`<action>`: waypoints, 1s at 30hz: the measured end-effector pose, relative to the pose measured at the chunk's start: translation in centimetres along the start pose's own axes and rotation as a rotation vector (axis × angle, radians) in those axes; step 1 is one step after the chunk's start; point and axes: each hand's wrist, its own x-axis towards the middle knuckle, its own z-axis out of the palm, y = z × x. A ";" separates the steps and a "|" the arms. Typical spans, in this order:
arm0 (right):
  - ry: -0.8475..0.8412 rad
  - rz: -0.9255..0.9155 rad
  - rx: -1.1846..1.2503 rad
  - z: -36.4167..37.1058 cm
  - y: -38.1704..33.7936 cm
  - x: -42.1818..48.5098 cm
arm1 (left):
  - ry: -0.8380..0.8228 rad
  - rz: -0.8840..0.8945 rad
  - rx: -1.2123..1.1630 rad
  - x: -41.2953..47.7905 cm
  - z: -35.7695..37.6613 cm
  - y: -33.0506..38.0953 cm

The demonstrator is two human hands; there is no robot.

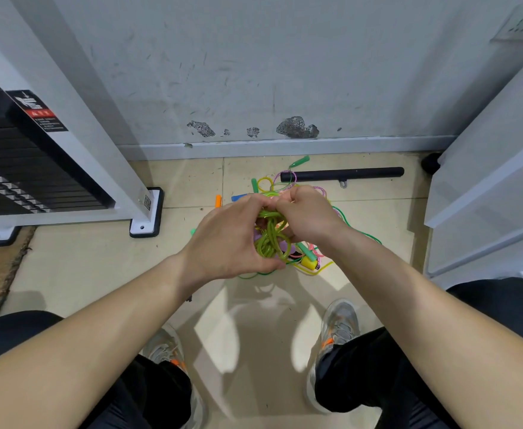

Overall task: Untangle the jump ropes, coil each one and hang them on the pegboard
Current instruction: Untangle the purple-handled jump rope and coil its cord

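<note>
Shoes (340,323) nearest; left hand (226,239), right hand (306,212) fingers (285,201) grip lime rope (269,243) over tangle (311,263); black bar (343,174), maybe weight stack (21,168), beyond

Downward view onto a tiled floor (68,267). A rope pile (308,253) of tangled green, yellow and pink jump ropes lies on it.

- Directly above the pile, the left hand (226,239) grips a bunched lime-green rope (271,243), fingers curled round its loops.
- The right hand (306,212) pinches the same rope at the top of the bunch.
- Beyond the pile, a black bar (343,174) lies near the wall (254,72), with a green handle (300,161) just beside its left end.
- The wall shows chipped patches (297,128).
- At the pile's left edge lies an orange handle (218,200), and at its near edge a yellow handle (310,262).
- Well left of the pile stands a weight-stack machine (21,168).
- On the near side of the pile are two grey shoes (340,323).
</note>
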 end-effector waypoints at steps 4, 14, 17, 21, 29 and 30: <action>0.000 0.054 0.062 -0.5 -0.3 -0.3 | 0.094 0.062 0.041 -0.1 0.2 -0.4; -0.060 0.115 0.165 -1.3 0.2 0.2 | 0.155 0.291 0.186 0.3 0.3 -1.4; -0.106 0.096 0.129 -1.5 0.3 0.3 | 0.152 0.301 0.153 0.3 0.3 -1.5; -0.024 0.013 0.017 -1.6 0.5 0.9 | 0.132 0.185 -0.079 -0.1 0.8 -1.1; 0.073 0.037 0.166 -1.7 0.8 1.0 | 0.037 0.039 -0.358 -0.3 1.0 -1.1; 0.091 0.039 0.193 -1.8 0.8 1.1 | 0.050 0.045 -0.353 -0.4 1.1 -1.2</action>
